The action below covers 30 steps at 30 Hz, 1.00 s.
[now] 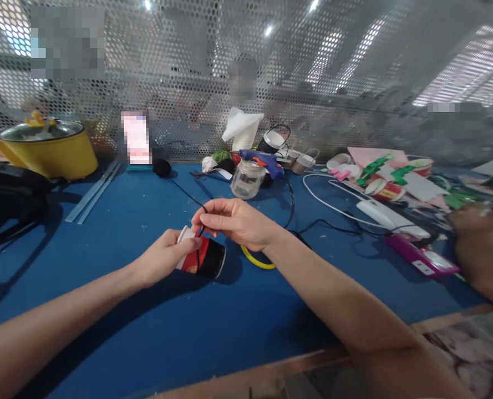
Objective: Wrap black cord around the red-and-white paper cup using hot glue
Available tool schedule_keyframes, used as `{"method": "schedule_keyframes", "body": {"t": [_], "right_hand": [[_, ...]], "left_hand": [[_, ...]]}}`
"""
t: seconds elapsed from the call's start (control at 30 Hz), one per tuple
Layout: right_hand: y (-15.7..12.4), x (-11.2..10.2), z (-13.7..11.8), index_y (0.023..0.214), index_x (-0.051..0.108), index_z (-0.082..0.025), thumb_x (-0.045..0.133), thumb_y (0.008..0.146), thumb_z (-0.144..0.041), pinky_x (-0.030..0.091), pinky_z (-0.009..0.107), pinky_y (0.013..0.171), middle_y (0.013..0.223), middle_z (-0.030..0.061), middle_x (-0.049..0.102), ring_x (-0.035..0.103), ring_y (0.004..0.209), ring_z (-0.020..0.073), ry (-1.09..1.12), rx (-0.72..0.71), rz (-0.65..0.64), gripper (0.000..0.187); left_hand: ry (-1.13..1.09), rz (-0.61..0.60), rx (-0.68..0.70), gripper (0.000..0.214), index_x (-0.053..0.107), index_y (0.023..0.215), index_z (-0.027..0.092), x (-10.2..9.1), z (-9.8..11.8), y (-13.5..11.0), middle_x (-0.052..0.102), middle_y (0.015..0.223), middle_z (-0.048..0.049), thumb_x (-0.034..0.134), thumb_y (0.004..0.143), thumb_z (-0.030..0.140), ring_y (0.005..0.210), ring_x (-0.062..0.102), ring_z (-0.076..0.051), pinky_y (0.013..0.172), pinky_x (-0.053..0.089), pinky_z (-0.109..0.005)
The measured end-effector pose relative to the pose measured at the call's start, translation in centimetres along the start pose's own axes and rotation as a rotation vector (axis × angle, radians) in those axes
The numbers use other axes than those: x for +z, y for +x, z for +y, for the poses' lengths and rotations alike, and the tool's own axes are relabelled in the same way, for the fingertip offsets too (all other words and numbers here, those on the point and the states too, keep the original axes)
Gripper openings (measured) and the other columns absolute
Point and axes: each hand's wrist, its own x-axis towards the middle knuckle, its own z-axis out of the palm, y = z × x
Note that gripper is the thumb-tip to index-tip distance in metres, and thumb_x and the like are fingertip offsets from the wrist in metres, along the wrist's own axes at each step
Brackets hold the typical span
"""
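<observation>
My left hand [163, 256] grips a small paper cup [204, 257] lying on its side, red and white near the base and covered in black toward its mouth. My right hand [235, 221] pinches a thin black cord [188, 195] just above the cup. The cord runs back over the blue table [117, 310] to a black ball of yarn [162, 167]. A yellow ring [255, 261] lies on the table under my right wrist.
A glass jar [247, 178], a blue glue gun [263, 160], scissors and cups stand behind. A yellow pot [46, 147] sits far left. Another person's hand [474, 221] works at the right among green and pink paper pieces, a pink case [421, 257] and white cable.
</observation>
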Motion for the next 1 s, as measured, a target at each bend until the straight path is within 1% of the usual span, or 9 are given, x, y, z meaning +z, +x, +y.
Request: {"method": "schedule_keyframes", "body": {"t": [0.07,0.17,0.23,0.3,0.47,0.63,0.83,1.0], "right_hand": [[0.0,-0.1,0.0,0.077,0.060,-0.016,0.052,0.072,-0.024,0.036,0.020,0.053,0.068,-0.0007,0.059,0.046,0.055,0.0046,-0.028,0.001,0.043,0.012],[0.2,-0.6,0.1,0.077,0.060,-0.017,0.054,0.070,-0.027,0.036,0.019,0.051,0.064,-0.0022,0.057,0.045,0.052,0.0042,-0.030,-0.006,0.164,0.014],[0.3,-0.8,0.1,0.077,0.060,-0.017,0.054,0.070,-0.028,0.037,0.019,0.050,0.062,-0.0023,0.057,0.045,0.051,0.0040,-0.046,-0.018,0.224,0.015],[0.3,-0.9,0.0,0.078,0.060,-0.016,0.054,0.070,-0.029,0.037,0.019,0.051,0.062,-0.0019,0.057,0.046,0.052,0.0042,-0.077,-0.032,0.259,0.016],[0.0,-0.8,-0.6,0.078,0.061,-0.016,0.053,0.070,-0.028,0.038,0.019,0.053,0.061,-0.0017,0.056,0.047,0.052,0.0044,-0.138,-0.065,0.290,0.016],[0.0,-1.1,-0.5,0.079,0.061,-0.016,0.052,0.071,-0.030,0.039,0.020,0.053,0.061,-0.0014,0.056,0.047,0.053,0.0047,-0.210,-0.098,0.322,0.018],[0.3,-1.4,0.2,0.080,0.061,-0.015,0.052,0.071,-0.031,0.040,0.021,0.053,0.060,-0.0006,0.056,0.047,0.053,0.0062,-0.304,-0.140,0.361,0.020],[0.4,-1.2,0.5,0.079,0.061,-0.015,0.051,0.071,-0.031,0.040,0.021,0.053,0.059,-0.0002,0.057,0.047,0.052,0.0066,-0.373,-0.154,0.376,0.021]], "left_hand": [[-0.056,0.008,-0.018,0.025,0.039,0.052,0.015,0.1,0.0,0.1,0.032,0.043,0.0079,0.046,0.066,0.035,0.037,0.026,-0.004,0.038,0.021,-0.018],[-0.165,-0.007,-0.054,0.024,0.042,0.055,0.015,0.1,0.2,0.1,0.037,0.043,0.0073,0.047,0.065,0.036,0.037,0.030,-0.004,0.039,0.022,-0.018],[-0.224,-0.005,-0.082,0.021,0.045,0.057,0.014,0.1,0.3,0.1,0.041,0.045,0.0062,0.046,0.066,0.033,0.038,0.033,-0.005,0.039,0.024,-0.018],[-0.245,0.016,-0.106,0.018,0.047,0.058,0.013,0.1,0.4,0.2,0.042,0.045,0.0056,0.045,0.065,0.030,0.038,0.035,-0.005,0.039,0.025,-0.018],[-0.264,0.063,-0.156,0.017,0.049,0.063,0.012,-0.1,0.2,0.5,0.044,0.047,0.0049,0.046,0.065,0.029,0.040,0.038,-0.006,0.040,0.027,-0.019],[-0.287,0.124,-0.187,0.016,0.047,0.062,0.013,-0.1,0.2,0.6,0.045,0.048,0.0048,0.048,0.063,0.029,0.041,0.040,-0.007,0.041,0.029,-0.019],[-0.192,0.113,-0.174,0.018,0.047,0.061,0.013,0.2,0.0,0.4,0.044,0.048,0.0048,0.046,0.065,0.031,0.041,0.038,-0.007,0.040,0.026,-0.019],[-0.157,0.054,-0.114,0.019,0.044,0.056,0.014,0.6,-0.1,0.0,0.041,0.045,0.0065,0.045,0.066,0.030,0.040,0.034,-0.005,0.040,0.024,-0.018]]}}
